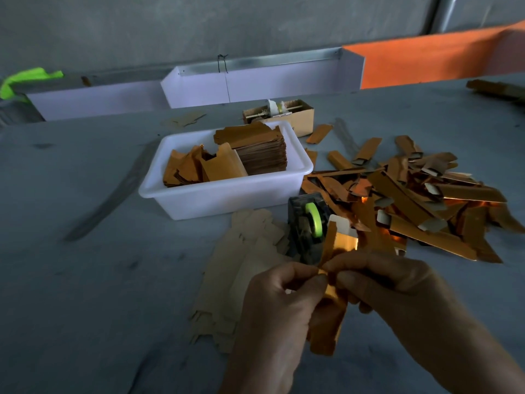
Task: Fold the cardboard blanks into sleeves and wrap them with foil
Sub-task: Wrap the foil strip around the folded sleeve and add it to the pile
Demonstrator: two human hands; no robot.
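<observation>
Where your two hands meet, your left hand (279, 301) and right hand (377, 282) both pinch one foil-wrapped sleeve (331, 294) between thumb and curled fingers, holding it upright above the table (85, 280). Its midsection is hidden behind your knuckles, so the fold there cannot be read. Visible parts: a shiny copper-orange skin, a bright glint near the top, a pale cardboard flap sticking out above the foil, and a duller orange lower end hanging under your palms.

Just behind the grip stands a dark tape dispenser (308, 228) with a green roll, partly screened by the sleeve. Left of the grip, tan cardboard blanks (241, 268) lie fanned flat; their near edges are cut off by your left hand. Right of and beyond the grip sprawls a heap of finished sleeves (420, 200). Farther back left, a white tub (227, 194) holds stacked blanks and loose foil pieces.
</observation>
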